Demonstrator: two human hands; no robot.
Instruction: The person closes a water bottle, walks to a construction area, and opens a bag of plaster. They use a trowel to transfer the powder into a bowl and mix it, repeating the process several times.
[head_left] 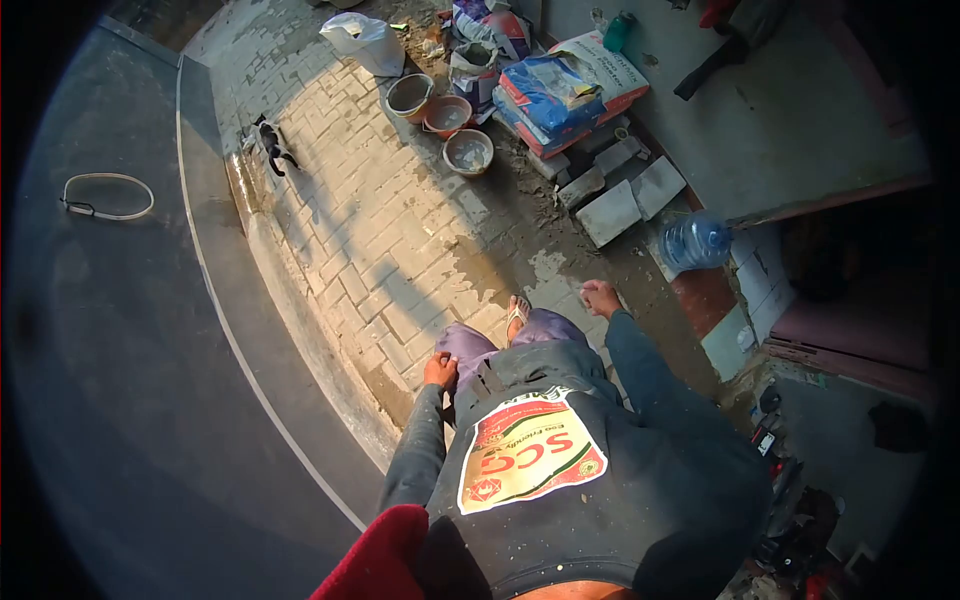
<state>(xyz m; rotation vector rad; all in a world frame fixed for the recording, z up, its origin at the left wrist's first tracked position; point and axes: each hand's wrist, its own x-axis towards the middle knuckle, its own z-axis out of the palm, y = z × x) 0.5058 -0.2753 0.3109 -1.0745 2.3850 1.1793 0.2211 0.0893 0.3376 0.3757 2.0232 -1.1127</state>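
Looking down past a dark shirt (680, 470) with a printed SCG panel (533, 450), both bare hands in view, well apart. Left hand (440, 371) is down at the purple trousers (467, 350), touching the cloth on the left leg; can't tell if the fingers pinch it or just lie against it. Right hand (601, 298) hangs in the air out to the right side, fingers curled; can't tell if they close on anything. Trousers are on the wearer, just ahead of the shirt hem; one sandalled foot (516, 316) shows between the legs, on the paving (345, 230). Wet patch (475, 270) on the ground just ahead of it.

Ahead and right: clear blue water jug (694, 243) on its side, nearest item to the right hand. Past it, loose grey blocks (610, 213), then stacked bags, a blue one (550, 100) and a white-and-red one (600, 65), green bottle (618, 32) on top. Three buckets (468, 152) left of the stack, white sack (365, 42) beyond them.

Left side: black-and-white cat (273, 147) at the paving edge. Dark road (120, 350) alongside, pale loop (110, 180) lying on it.
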